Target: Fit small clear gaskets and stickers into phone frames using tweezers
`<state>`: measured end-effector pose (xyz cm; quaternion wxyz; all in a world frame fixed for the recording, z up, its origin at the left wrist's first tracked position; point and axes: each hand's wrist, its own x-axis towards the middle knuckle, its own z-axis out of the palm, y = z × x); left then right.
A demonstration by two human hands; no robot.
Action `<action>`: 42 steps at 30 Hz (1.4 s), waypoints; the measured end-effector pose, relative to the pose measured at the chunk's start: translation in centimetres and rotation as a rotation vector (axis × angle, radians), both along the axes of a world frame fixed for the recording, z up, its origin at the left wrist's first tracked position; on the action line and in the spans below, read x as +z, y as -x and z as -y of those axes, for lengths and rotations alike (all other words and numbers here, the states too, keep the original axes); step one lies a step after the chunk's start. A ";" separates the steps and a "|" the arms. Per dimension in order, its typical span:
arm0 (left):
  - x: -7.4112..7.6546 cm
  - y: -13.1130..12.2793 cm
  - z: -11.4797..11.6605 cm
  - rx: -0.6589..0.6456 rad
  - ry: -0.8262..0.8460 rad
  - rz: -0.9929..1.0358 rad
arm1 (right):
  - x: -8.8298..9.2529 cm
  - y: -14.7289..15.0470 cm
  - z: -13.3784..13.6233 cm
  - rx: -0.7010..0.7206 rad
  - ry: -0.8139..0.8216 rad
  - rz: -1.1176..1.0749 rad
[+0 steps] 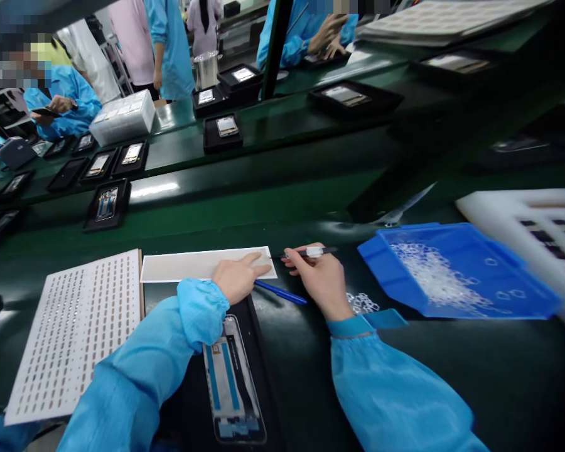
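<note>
My left hand point(235, 277) lies on the right part of a long pale sheet with a white border point(179, 267), fingers stretched out. In a pinch, my right hand point(324, 282) holds a thin dark tool with a white band point(314, 252), which looks like tweezers; its tip points left at the sheet's right end. A blue pen point(282, 292) rests just below the left fingers. Beneath the left forearm is a phone frame point(233, 383) with blue strips, lying in a black tray point(266, 376). Small clear rings point(362, 303) lie beside my right wrist.
A blue bin point(513, 276) of clear pieces stands right, near a white slotted tray point(513, 204). At left lies a white sheet with rows of small parts point(75, 326). Black trays with phone parts point(107, 204) line the green benches beyond; other people work there.
</note>
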<state>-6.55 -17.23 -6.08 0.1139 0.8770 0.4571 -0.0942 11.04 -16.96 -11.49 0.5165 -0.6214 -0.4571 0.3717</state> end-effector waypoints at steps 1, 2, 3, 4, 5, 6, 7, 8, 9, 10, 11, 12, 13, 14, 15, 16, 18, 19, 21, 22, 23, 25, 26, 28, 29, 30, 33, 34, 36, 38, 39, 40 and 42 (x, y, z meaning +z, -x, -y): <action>0.0 0.0 0.0 0.001 0.003 0.004 | 0.0 0.0 0.0 0.008 0.002 0.005; 0.0 -0.1 0.0 0.001 0.007 0.006 | 0.0 0.0 0.0 0.014 0.004 0.009; 0.1 -0.1 -0.1 -0.001 0.011 0.006 | 0.0 0.0 0.0 0.016 0.005 0.012; 0.1 -0.1 -0.1 -0.002 0.014 0.004 | -0.1 -0.1 0.0 0.013 0.005 0.014; 0.1 -0.1 -0.1 -0.002 0.016 0.001 | -0.1 -0.1 0.0 0.005 0.004 0.015; 0.2 0.0 -0.1 -0.002 0.016 -0.002 | -0.1 -0.1 0.0 -0.004 0.002 0.015; 0.2 0.0 -0.1 -0.001 0.017 -0.005 | -0.1 -0.2 0.0 -0.012 -0.001 0.014; 0.2 0.0 -0.1 0.000 0.016 -0.008 | -0.1 -0.2 -0.1 -0.019 -0.004 0.013; 0.2 0.0 -0.1 0.001 0.015 -0.010 | -0.1 -0.2 0.0 -0.022 -0.007 0.013; 0.2 0.0 0.0 0.000 0.014 -0.010 | -0.1 -0.2 0.0 -0.021 -0.008 0.014; 0.2 0.0 0.0 0.000 0.013 -0.008 | -0.1 -0.2 0.0 -0.017 -0.009 0.017; 0.1 0.0 0.0 -0.001 0.010 -0.006 | -0.1 -0.2 0.0 -0.011 -0.008 0.022; 0.1 0.0 0.0 -0.001 0.008 -0.004 | -0.1 -0.2 0.0 -0.003 -0.007 0.027; 0.1 0.0 0.0 0.000 0.007 -0.001 | -0.1 -0.2 0.0 0.005 -0.006 0.031; 0.1 -0.1 0.0 0.003 0.009 0.000 | -0.1 -0.2 0.0 0.012 -0.004 0.034; 0.1 -0.1 0.0 0.006 0.012 0.000 | 0.0 -0.3 0.0 0.019 -0.002 0.036; 0.1 -0.1 0.0 0.011 0.017 0.000 | 0.0 -0.3 0.0 0.030 0.001 0.037; 0.2 -0.1 0.0 0.011 0.016 0.000 | -0.1 -0.3 0.0 0.034 0.002 0.036; 0.2 -0.1 0.0 0.009 0.015 0.002 | -0.1 -0.4 -0.1 0.038 0.006 0.035; 0.2 -0.1 0.0 0.009 0.014 0.002 | -0.2 -0.4 -0.1 0.037 0.007 0.035; 0.2 -0.1 0.0 0.009 0.014 0.002 | -0.2 -0.4 -0.1 0.034 0.008 0.034; 0.1 -0.1 0.0 0.009 0.015 0.000 | -0.3 -0.4 -0.2 0.030 0.010 0.031; 0.0 -0.1 0.0 0.009 0.014 -0.001 | -0.2 -0.4 -0.2 0.029 0.012 0.028; 0.0 0.0 0.0 0.007 0.013 -0.002 | -0.2 -0.3 -0.2 0.029 0.016 0.021; 0.0 0.0 0.0 0.006 0.014 -0.002 | -0.1 -0.3 -0.2 0.030 0.017 0.017; 0.0 0.0 0.0 0.006 0.015 0.000 | -0.1 -0.3 -0.1 0.029 0.018 0.011; 0.0 0.0 0.0 0.008 0.020 0.011 | -0.1 -0.3 -0.1 0.021 0.015 -0.014; 0.0 0.1 0.0 0.011 0.022 0.015 | -0.1 -0.2 -0.1 0.018 0.014 -0.026; 0.0 0.1 0.0 0.013 0.022 0.024 | -0.2 -0.2 -0.2 0.013 0.015 -0.061; -0.1 0.1 -0.1 0.015 0.018 0.028 | -0.2 -0.3 -0.3 0.010 0.013 -0.109; -0.2 0.1 0.0 0.015 0.015 0.030 | -0.1 -0.3 -0.3 0.007 0.010 -0.137; -0.3 0.0 0.0 0.015 0.012 0.033 | 0.0 -0.4 -0.3 0.003 0.006 -0.164; -0.3 0.1 0.0 0.010 0.013 0.042 | 0.6 -0.7 -0.1 -0.011 -0.007 -0.215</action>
